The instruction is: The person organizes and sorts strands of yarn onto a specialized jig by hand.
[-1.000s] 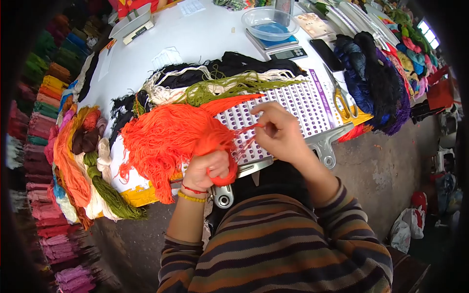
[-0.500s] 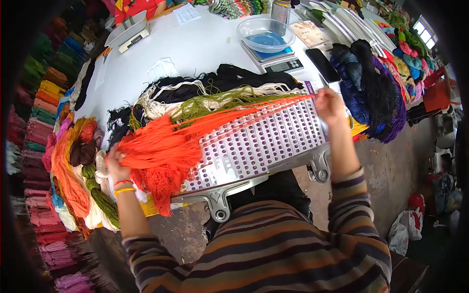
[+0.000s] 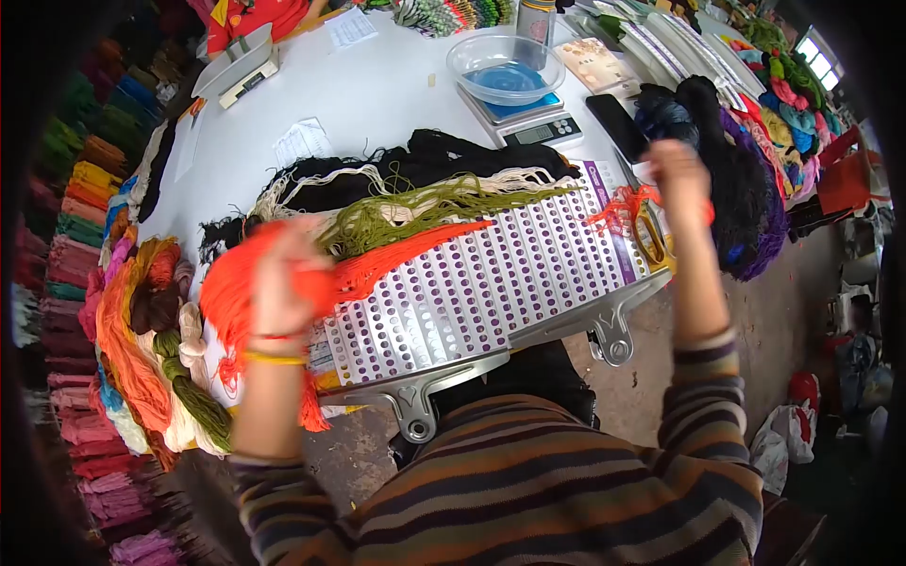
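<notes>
My left hand (image 3: 285, 283), blurred by motion, is on the bundle of orange-red thread (image 3: 238, 292) at the left of the perforated card (image 3: 472, 274); its fingers are smeared. Orange-red strands stretch from there over the card. My right hand (image 3: 678, 170), also blurred, is raised past the card's right end, near the black phone (image 3: 618, 124). Close below it lie a small orange-red tuft (image 3: 623, 209) and yellow-handled scissors (image 3: 651, 236). Olive thread (image 3: 406, 212), cream thread (image 3: 274, 198) and black thread (image 3: 444, 151) lie along the card's far side.
Two metal clips (image 3: 415, 396) hold the card's near edge. Beyond it are a scale (image 3: 540, 130) with a clear bowl (image 3: 505, 71), and another scale (image 3: 247, 80). Thread skeins hang at the left (image 3: 132, 330) and right (image 3: 755, 217). A person in red (image 3: 255, 19) is at the far side.
My left hand has moved right and up over the orange-red bundle. My right hand has moved right and slightly up, away from the strands, which now end mid-card. The scissors and tuft have come into view.
</notes>
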The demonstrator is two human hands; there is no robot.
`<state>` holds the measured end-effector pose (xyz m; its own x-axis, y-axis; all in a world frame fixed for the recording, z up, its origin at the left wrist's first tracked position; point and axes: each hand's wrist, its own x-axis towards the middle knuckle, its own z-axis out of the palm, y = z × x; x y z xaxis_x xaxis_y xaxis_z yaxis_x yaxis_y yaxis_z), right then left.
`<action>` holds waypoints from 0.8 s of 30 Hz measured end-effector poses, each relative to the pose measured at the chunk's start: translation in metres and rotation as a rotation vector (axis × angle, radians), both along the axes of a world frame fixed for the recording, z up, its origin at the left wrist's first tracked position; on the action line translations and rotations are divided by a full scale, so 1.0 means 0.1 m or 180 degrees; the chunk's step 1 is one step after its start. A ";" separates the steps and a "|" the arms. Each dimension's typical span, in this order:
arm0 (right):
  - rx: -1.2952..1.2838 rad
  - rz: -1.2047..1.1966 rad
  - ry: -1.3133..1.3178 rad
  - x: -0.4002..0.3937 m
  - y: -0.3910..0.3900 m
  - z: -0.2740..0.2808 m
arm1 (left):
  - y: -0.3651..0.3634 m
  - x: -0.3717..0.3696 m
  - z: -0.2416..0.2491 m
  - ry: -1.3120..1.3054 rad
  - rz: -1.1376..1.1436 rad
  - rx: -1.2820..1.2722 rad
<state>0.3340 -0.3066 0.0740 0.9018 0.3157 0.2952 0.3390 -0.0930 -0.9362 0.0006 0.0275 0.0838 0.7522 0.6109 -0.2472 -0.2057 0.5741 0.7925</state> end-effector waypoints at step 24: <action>-0.2729 0.1196 -0.1849 -0.93 0.98 -0.72 | -1.24 1.62 -0.86 0.0972 -0.1109 0.0968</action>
<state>0.2413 -0.2089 0.0016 0.5001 0.8437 0.1951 0.8496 -0.4345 -0.2989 0.1629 -0.0961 -0.0018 0.8443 0.4164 -0.3371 0.2206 0.3032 0.9270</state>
